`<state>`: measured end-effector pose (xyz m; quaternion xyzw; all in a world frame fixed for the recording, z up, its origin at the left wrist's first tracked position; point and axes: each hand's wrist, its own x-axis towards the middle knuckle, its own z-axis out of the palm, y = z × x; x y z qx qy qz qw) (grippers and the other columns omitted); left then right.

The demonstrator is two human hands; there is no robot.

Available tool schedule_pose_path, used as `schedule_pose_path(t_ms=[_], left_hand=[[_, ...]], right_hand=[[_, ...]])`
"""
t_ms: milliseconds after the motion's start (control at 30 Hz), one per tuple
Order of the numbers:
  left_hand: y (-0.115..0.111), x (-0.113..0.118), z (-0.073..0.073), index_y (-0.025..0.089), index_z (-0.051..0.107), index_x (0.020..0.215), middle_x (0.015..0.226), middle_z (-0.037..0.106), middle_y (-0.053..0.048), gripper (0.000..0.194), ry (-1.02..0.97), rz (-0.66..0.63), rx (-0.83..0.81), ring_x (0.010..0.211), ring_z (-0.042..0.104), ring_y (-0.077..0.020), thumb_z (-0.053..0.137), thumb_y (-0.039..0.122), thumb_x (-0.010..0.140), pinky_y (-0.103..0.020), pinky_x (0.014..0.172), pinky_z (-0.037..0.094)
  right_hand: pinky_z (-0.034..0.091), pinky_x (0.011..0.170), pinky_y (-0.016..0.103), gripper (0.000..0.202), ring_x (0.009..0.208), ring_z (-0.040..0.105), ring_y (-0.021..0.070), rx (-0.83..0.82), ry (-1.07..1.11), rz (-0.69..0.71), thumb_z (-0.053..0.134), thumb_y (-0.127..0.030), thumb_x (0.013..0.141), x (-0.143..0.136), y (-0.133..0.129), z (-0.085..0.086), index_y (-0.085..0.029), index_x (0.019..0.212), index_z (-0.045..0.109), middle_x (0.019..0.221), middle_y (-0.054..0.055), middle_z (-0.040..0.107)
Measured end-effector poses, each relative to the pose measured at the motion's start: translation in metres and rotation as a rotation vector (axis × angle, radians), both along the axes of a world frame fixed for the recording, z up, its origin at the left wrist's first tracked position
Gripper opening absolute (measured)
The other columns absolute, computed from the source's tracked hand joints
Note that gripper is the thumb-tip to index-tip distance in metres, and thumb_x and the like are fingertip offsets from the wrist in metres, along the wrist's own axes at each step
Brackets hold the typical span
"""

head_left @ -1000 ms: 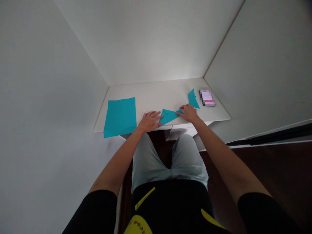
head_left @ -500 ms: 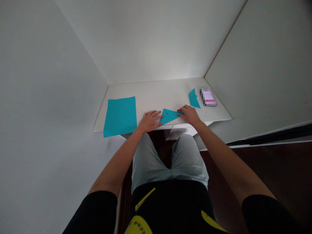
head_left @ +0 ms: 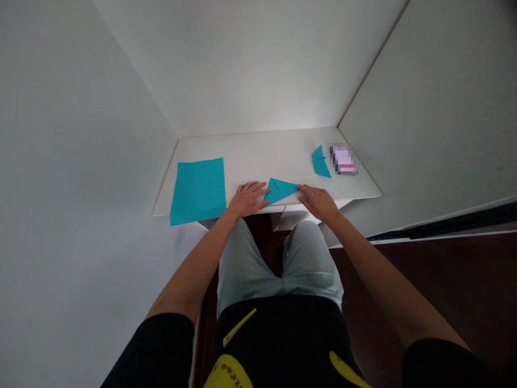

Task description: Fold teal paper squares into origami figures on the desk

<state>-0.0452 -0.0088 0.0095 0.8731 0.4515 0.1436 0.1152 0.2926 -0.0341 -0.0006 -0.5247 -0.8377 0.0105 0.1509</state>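
Note:
A folded blue paper (head_left: 280, 190), kite-like with a slanting crease line on its wide end, lies flat near the front edge of the white desk (head_left: 258, 156). Spread over its left end is my left hand (head_left: 247, 199), fingertips resting on the paper. At the narrow right tip my right hand (head_left: 320, 201) lies with fingers stretched out, the fingertips touching that point. Both hands are open and neither grips the paper. Beyond my right hand sits another blue paper piece (head_left: 320, 162), folded into a boat-like shape.
A large flat blue sheet (head_left: 198, 191) lies at the desk's left, its lower edge overhanging the front. At the right rear is a blurred-out phone-like object (head_left: 344, 160). White walls enclose the back and both sides. My legs are below the desk edge.
My right hand has opened from its bent-finger hold on the paper's narrow end and slid slightly right to the tip. My left hand has stayed in place.

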Motion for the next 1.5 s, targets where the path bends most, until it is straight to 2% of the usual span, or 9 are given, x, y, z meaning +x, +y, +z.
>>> schedule_pose_path(t_ms=[167,333,567,700,867,1100,1300,1400,1500], left_hand=[[0.001,0.000,-0.003,0.040,0.070,0.146,0.163,0.060,0.000,0.045,-0.071,0.014,0.028,0.152,0.051,-0.0301,0.072,0.046,0.101,-0.051,0.126,0.037],[-0.013,0.001,-0.012,0.028,0.083,0.119,0.131,0.079,-0.007,0.022,-0.215,0.084,0.101,0.124,0.070,-0.0260,0.075,0.038,0.101,-0.044,0.114,0.047],[-0.041,0.002,-0.014,0.030,0.084,0.122,0.123,0.077,-0.009,0.028,-0.195,0.096,0.174,0.117,0.068,-0.0276,0.082,0.040,0.096,-0.045,0.105,0.050],[-0.034,0.001,-0.016,0.032,0.087,0.116,0.114,0.076,-0.008,0.022,-0.195,0.166,0.140,0.105,0.067,-0.0249,0.081,0.042,0.097,-0.044,0.100,0.052],[-0.022,-0.001,-0.019,0.032,0.088,0.114,0.110,0.076,-0.006,0.026,-0.235,0.205,0.045,0.099,0.069,-0.0226,0.085,0.046,0.093,-0.041,0.096,0.055],[-0.019,-0.004,-0.010,0.031,0.088,0.115,0.108,0.077,-0.005,0.023,-0.248,0.173,-0.025,0.097,0.073,-0.0209,0.079,0.044,0.098,-0.035,0.090,0.058],[-0.026,0.002,0.003,0.028,0.086,0.116,0.107,0.079,-0.006,0.029,-0.165,0.133,0.071,0.096,0.074,-0.0196,0.062,0.041,0.109,-0.032,0.092,0.058],[-0.031,0.005,0.008,0.027,0.085,0.117,0.110,0.080,-0.007,0.031,-0.187,0.123,0.122,0.096,0.075,-0.0197,0.059,0.042,0.111,-0.032,0.091,0.059],[-0.038,0.007,0.012,0.028,0.085,0.116,0.109,0.080,-0.007,0.031,-0.241,0.114,0.140,0.098,0.075,-0.0196,0.058,0.042,0.111,-0.032,0.093,0.059]], right_hand=[[0.050,0.107,0.049,0.051,0.131,0.063,0.0354,0.041,0.027,-0.023,0.045,-0.048,0.113,-0.001,-0.011,-0.008,-0.018,0.151,0.063,0.143,0.018,0.070],[0.049,0.100,0.050,0.047,0.115,0.063,0.0355,0.072,0.126,-0.062,0.055,-0.049,0.108,-0.006,-0.024,-0.015,-0.020,0.142,0.071,0.129,0.017,0.071],[0.047,0.096,0.048,0.032,0.110,0.064,0.0326,0.099,0.268,-0.102,0.061,-0.046,0.107,-0.003,-0.027,-0.018,-0.025,0.121,0.080,0.121,0.013,0.074],[0.047,0.093,0.047,0.030,0.107,0.066,0.0314,0.077,0.311,-0.109,0.061,-0.046,0.108,-0.005,-0.024,-0.018,-0.026,0.115,0.082,0.115,0.012,0.075],[0.047,0.091,0.046,0.032,0.109,0.067,0.0315,0.058,0.338,-0.135,0.061,-0.049,0.107,-0.006,-0.020,-0.019,-0.027,0.117,0.081,0.116,0.012,0.074],[0.047,0.091,0.044,0.032,0.106,0.068,0.0299,0.042,0.308,-0.102,0.060,-0.048,0.108,-0.007,-0.018,-0.015,-0.027,0.119,0.081,0.114,0.011,0.076],[0.048,0.089,0.044,0.031,0.108,0.067,0.0318,0.077,0.265,-0.126,0.059,-0.044,0.108,-0.016,-0.021,-0.008,-0.024,0.120,0.080,0.113,0.013,0.075],[0.050,0.093,0.046,0.031,0.111,0.068,0.0330,0.087,0.345,-0.168,0.064,-0.043,0.103,-0.022,-0.023,-0.006,-0.024,0.123,0.078,0.118,0.014,0.074],[0.055,0.092,0.047,0.030,0.100,0.072,0.0294,0.042,0.505,-0.187,0.067,-0.039,0.098,-0.029,-0.020,-0.007,-0.024,0.123,0.076,0.120,0.013,0.073]])
